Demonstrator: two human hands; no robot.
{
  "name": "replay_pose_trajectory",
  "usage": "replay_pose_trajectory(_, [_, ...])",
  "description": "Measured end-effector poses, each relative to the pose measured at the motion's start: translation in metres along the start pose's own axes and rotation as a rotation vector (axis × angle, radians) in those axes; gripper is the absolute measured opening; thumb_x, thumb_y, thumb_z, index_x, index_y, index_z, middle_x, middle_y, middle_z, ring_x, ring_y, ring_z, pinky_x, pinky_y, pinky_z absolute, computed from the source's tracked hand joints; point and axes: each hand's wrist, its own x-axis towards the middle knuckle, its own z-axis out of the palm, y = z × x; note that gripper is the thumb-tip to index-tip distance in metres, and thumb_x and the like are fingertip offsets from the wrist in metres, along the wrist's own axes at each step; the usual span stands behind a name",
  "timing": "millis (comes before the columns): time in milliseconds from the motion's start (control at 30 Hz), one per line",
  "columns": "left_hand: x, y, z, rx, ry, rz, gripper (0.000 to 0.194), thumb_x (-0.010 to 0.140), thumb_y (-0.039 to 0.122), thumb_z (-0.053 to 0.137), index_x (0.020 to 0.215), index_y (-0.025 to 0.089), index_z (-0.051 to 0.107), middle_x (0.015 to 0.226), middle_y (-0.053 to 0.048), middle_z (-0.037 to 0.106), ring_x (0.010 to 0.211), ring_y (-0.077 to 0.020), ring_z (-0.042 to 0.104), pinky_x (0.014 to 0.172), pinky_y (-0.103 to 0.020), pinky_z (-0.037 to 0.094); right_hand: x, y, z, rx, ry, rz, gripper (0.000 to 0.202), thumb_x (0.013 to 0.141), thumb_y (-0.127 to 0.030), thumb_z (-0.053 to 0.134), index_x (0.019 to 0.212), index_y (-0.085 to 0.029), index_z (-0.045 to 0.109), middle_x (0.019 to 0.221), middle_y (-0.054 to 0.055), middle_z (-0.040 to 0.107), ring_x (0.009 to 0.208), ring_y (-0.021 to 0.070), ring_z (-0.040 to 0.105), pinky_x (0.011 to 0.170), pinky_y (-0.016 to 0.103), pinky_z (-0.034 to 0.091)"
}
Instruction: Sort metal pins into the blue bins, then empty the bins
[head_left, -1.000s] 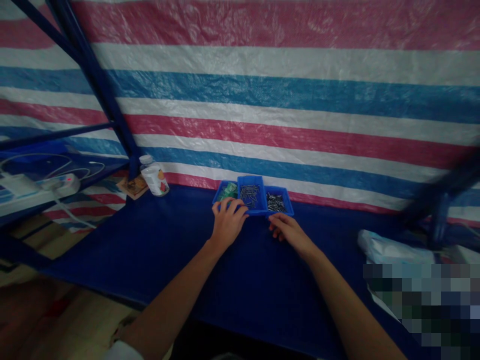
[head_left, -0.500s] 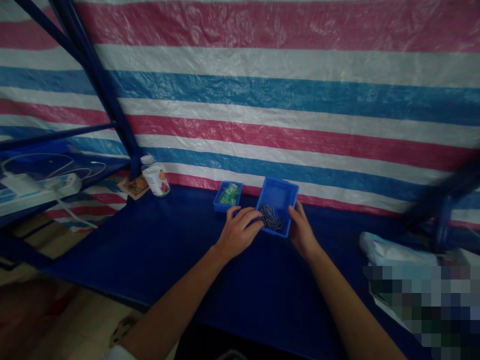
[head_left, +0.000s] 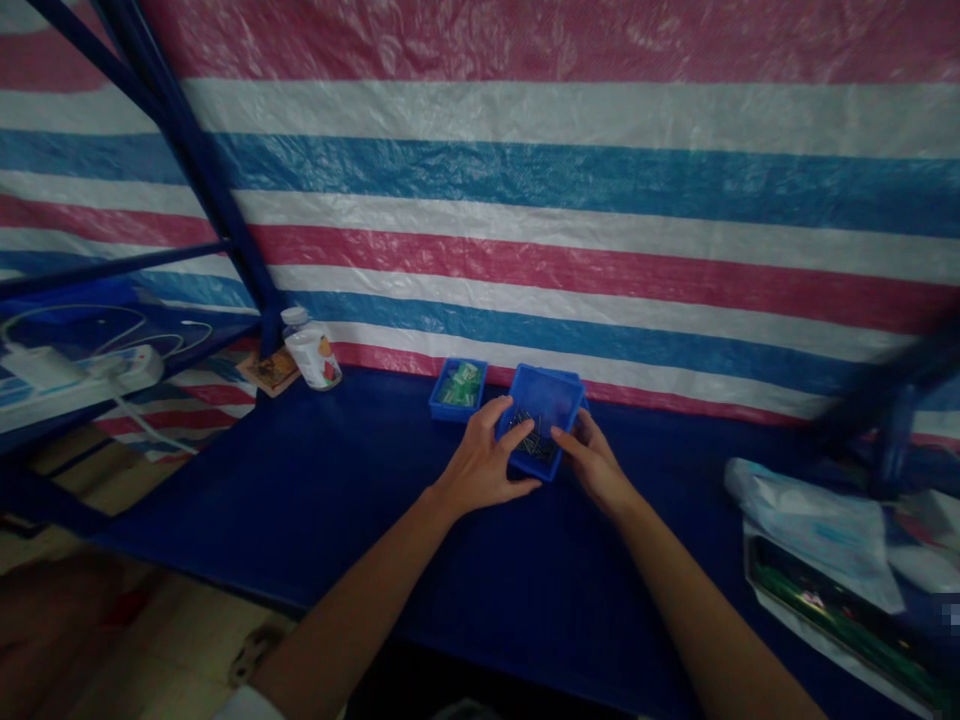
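A small blue plastic bin is tilted in front of me over the table. Dark thin metal pieces like screws or pins lie heaped at its near end. My left hand grips the bin's left side, with a finger or thumb over the rim. On the right side, my right hand holds the edge with its thumb by the rim and its fingers behind. A second blue edge shows behind the bin's far right corner, perhaps another bin beneath. Just left stands a smaller blue bin with green-and-clear pieces.
A white-capped bottle and a brown packet stand at the table's back left. A power strip with cables lies farther left. At right are a plastic packet and a dark glossy device. Striped sheeting hangs behind.
The bin has shifted slightly left and nearer me, and it has turned. My left hand has gone from reaching over the metal pieces to gripping the bin's left side.
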Motion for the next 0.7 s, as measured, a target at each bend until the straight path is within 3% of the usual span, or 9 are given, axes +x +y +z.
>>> replay_pose_trajectory(100, [-0.002, -0.005, 0.002, -0.011, -0.022, -0.017, 0.107, 0.063, 0.053, 0.083, 0.146, 0.026, 0.022, 0.149, -0.020, 0.020, 0.141, -0.0421, 0.028, 0.108, -0.063, 0.038, 0.000, 0.005, 0.002, -0.037, -0.033, -0.019, 0.061, 0.068, -0.042, 0.081, 0.120, -0.029, 0.050, 0.124, 0.005, 0.066, 0.116, 0.0263, 0.062, 0.105, 0.050, 0.046])
replay_pose_trajectory(300, [-0.005, -0.010, 0.004, 0.057, -0.030, -0.026, 0.115, 0.061, 0.055, 0.084, 0.150, 0.028, 0.016, 0.152, -0.021, 0.017, 0.144, -0.0441, 0.023, 0.109, -0.065, 0.035, 0.003, 0.014, 0.002, -0.138, -0.053, -0.081, 0.063, 0.068, -0.043, 0.080, 0.119, -0.030, 0.046, 0.129, 0.007, 0.062, 0.121, 0.0261, 0.059, 0.110, 0.052, 0.040])
replay_pose_trajectory(533, [-0.007, -0.013, 0.008, 0.104, -0.031, 0.020, 0.118, 0.064, 0.061, 0.080, 0.153, 0.027, 0.010, 0.155, -0.023, 0.013, 0.145, -0.0465, 0.018, 0.109, -0.068, 0.030, 0.003, 0.019, 0.003, -0.227, -0.164, -0.154, 0.064, 0.074, -0.044, 0.076, 0.125, -0.028, 0.041, 0.138, 0.010, 0.054, 0.129, 0.0262, 0.052, 0.111, 0.051, 0.039])
replay_pose_trajectory(700, [-0.008, -0.014, 0.010, 0.128, -0.001, 0.025, 0.116, 0.066, 0.058, 0.080, 0.153, 0.028, 0.009, 0.157, -0.023, 0.010, 0.144, -0.0461, 0.019, 0.108, -0.069, 0.030, 0.001, 0.014, 0.003, -0.351, -0.157, -0.198, 0.064, 0.075, -0.042, 0.075, 0.130, -0.026, 0.046, 0.138, 0.011, 0.055, 0.128, 0.0272, 0.052, 0.109, 0.051, 0.041])
